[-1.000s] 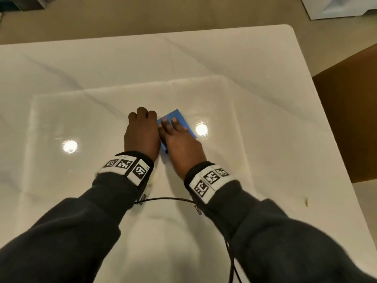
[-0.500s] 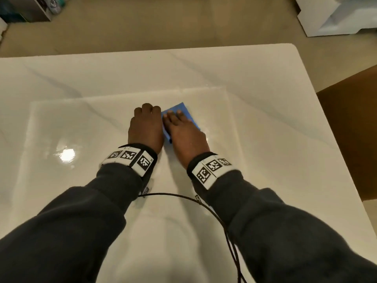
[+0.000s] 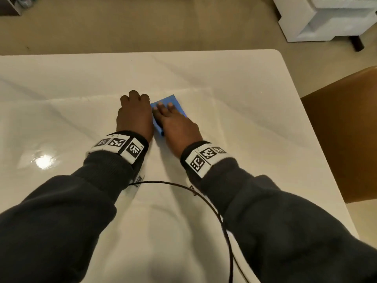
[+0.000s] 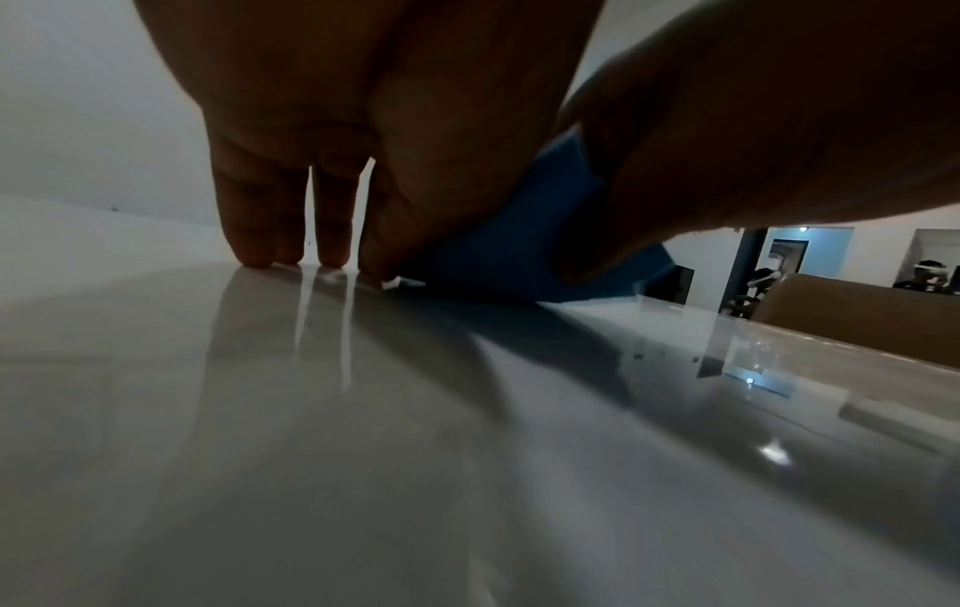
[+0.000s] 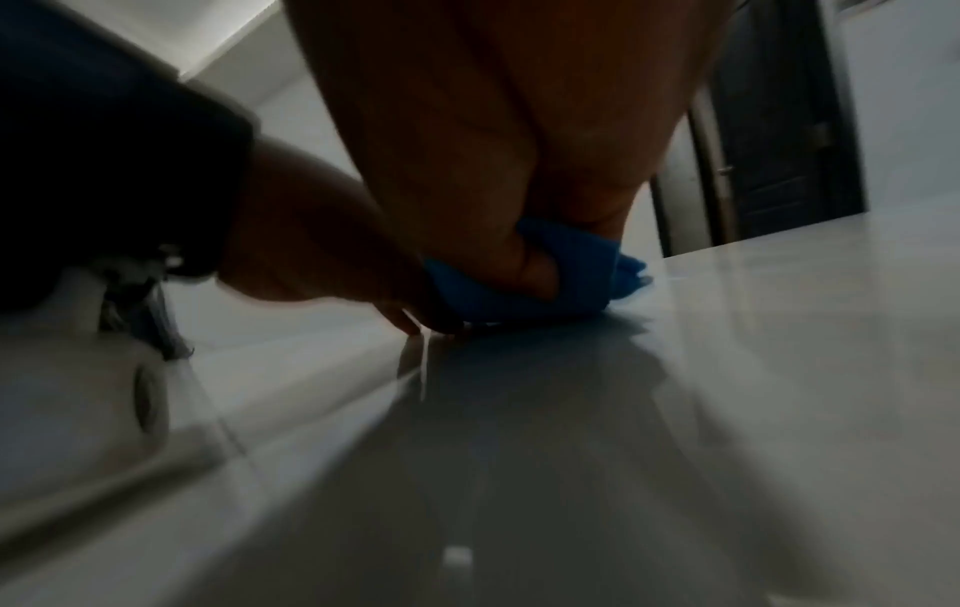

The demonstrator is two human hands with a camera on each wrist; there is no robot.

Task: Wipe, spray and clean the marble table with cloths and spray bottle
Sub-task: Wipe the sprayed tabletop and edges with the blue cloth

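A folded blue cloth (image 3: pixel 172 101) lies on the white marble table (image 3: pixel 244 94) near its middle. My right hand (image 3: pixel 166 112) presses flat on top of it with straight fingers. In the right wrist view the cloth (image 5: pixel 576 283) bunches under the palm and my thumb is tucked into a fold. My left hand (image 3: pixel 134 107) sits right beside it on the left, fingertips (image 4: pixel 260 254) down on the bare marble next to the cloth's edge (image 4: pixel 519 250), holding nothing. No spray bottle is in view.
A brown chair (image 3: pixel 346 129) stands against the table's right edge. White furniture (image 3: pixel 326 17) stands on the floor beyond the far right corner. A dark cable (image 3: pixel 206 198) loops between my wrists over the near part of the table.
Both hands have slid forward across the marble toward the table's far edge, taking the blue cloth along under the right hand.
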